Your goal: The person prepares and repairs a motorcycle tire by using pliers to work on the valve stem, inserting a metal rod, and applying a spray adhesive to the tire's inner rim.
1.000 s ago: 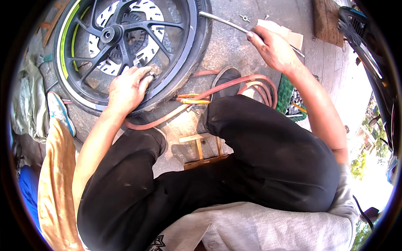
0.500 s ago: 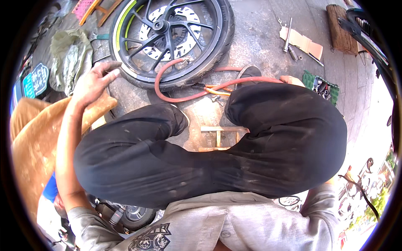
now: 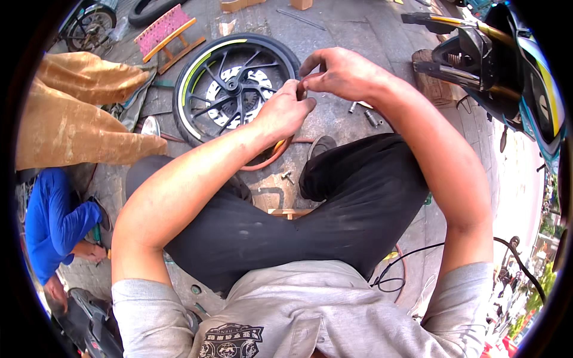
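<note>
My left hand [image 3: 285, 111] and my right hand [image 3: 346, 73] meet in front of me, above the right edge of a motorcycle wheel [image 3: 231, 85]. Their fingers pinch together around something small and dark that I cannot make out. The wheel lies flat on the ground, with black spokes, a silver brake disc and a yellow-green rim stripe. A red hose [image 3: 268, 163] curves along its near side, partly hidden by my left forearm. Small metal fittings [image 3: 287, 177] lie on the ground between my feet.
Sockets [image 3: 371, 118] lie beyond my right knee, near a wooden block [image 3: 434, 89] and a motorcycle [image 3: 486, 51]. A person in brown trousers [image 3: 89, 134] stands at left; another in blue [image 3: 57, 209] crouches behind. A pink-topped stool [image 3: 164, 33] stands far left.
Both hands have come up and together; my left was left of the wheel, my right by the hose at my right knee. The view has shifted, and the person in brown shows more.
</note>
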The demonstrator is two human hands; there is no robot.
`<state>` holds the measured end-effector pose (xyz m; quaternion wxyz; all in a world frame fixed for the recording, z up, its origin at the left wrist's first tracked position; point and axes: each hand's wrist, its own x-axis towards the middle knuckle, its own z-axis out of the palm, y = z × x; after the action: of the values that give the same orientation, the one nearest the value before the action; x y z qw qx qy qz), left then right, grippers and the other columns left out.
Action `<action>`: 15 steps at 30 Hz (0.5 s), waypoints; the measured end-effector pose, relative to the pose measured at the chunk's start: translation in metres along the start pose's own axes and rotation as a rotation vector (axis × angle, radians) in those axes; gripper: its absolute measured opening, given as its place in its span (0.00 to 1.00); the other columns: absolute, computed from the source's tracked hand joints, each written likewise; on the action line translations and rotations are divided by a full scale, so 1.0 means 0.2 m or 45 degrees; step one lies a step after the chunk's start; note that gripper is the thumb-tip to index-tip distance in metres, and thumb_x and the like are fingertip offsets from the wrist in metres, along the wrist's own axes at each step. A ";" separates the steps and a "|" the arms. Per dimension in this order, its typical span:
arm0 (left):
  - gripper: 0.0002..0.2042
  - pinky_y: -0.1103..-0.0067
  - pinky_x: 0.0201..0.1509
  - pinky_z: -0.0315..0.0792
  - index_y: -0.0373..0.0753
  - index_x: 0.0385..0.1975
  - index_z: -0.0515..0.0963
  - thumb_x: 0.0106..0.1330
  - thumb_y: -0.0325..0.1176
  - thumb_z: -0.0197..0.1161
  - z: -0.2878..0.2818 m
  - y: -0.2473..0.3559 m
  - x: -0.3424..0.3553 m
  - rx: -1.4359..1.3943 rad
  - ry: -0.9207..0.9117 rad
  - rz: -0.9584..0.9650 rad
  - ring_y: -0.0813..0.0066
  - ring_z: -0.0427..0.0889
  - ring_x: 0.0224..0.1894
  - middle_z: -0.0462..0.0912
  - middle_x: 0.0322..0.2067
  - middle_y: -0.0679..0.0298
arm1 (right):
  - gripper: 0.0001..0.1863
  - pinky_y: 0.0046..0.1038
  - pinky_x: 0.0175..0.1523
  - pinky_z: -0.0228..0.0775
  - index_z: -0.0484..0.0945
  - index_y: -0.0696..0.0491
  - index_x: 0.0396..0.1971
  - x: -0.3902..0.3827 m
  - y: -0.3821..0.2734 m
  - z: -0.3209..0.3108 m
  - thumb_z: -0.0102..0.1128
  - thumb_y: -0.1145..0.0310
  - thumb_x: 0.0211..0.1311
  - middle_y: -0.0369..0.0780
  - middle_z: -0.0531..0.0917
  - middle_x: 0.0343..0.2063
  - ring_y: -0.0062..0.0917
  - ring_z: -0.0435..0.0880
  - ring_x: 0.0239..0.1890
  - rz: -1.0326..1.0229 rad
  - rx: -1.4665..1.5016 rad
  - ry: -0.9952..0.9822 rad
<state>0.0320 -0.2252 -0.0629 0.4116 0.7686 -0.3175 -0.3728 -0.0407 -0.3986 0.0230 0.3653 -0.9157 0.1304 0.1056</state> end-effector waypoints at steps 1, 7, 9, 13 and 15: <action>0.26 0.64 0.64 0.75 0.30 0.62 0.76 0.79 0.49 0.61 0.02 -0.10 0.05 -0.163 0.110 0.039 0.55 0.86 0.57 0.87 0.50 0.48 | 0.20 0.31 0.60 0.80 0.89 0.60 0.53 0.03 -0.03 0.03 0.72 0.67 0.64 0.47 0.93 0.45 0.31 0.92 0.49 0.021 0.060 -0.001; 0.11 0.74 0.46 0.81 0.37 0.52 0.83 0.82 0.30 0.52 -0.02 -0.24 0.16 -0.536 0.082 0.079 0.76 0.87 0.39 0.88 0.43 0.65 | 0.16 0.37 0.55 0.84 0.94 0.55 0.40 0.09 -0.09 0.23 0.70 0.67 0.50 0.50 0.93 0.38 0.39 0.93 0.43 -0.011 0.561 0.426; 0.14 0.72 0.48 0.82 0.35 0.58 0.81 0.81 0.32 0.54 -0.05 -0.28 0.13 -0.442 0.111 0.102 0.72 0.89 0.44 0.88 0.47 0.62 | 0.19 0.43 0.59 0.82 0.93 0.55 0.41 0.10 -0.14 0.31 0.70 0.58 0.55 0.54 0.91 0.44 0.50 0.90 0.49 0.069 0.431 0.558; 0.22 0.70 0.62 0.79 0.36 0.70 0.74 0.83 0.38 0.52 0.17 -0.15 0.07 -0.526 -0.070 -0.012 0.69 0.84 0.61 0.84 0.59 0.60 | 0.26 0.46 0.64 0.78 0.91 0.57 0.43 -0.02 0.02 0.35 0.63 0.48 0.62 0.56 0.90 0.44 0.51 0.88 0.53 0.170 0.464 0.524; 0.23 0.70 0.65 0.78 0.36 0.69 0.76 0.77 0.35 0.59 0.13 -0.09 0.02 -0.613 -0.026 -0.063 0.68 0.82 0.63 0.84 0.60 0.61 | 0.26 0.47 0.63 0.77 0.90 0.57 0.43 0.02 -0.04 0.34 0.61 0.48 0.65 0.57 0.89 0.45 0.53 0.88 0.53 0.124 0.397 0.552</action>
<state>0.0153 -0.2301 -0.0886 0.5704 0.6521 -0.2047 -0.4555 -0.0409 -0.3461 -0.0203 0.4599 -0.8422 0.2642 -0.0967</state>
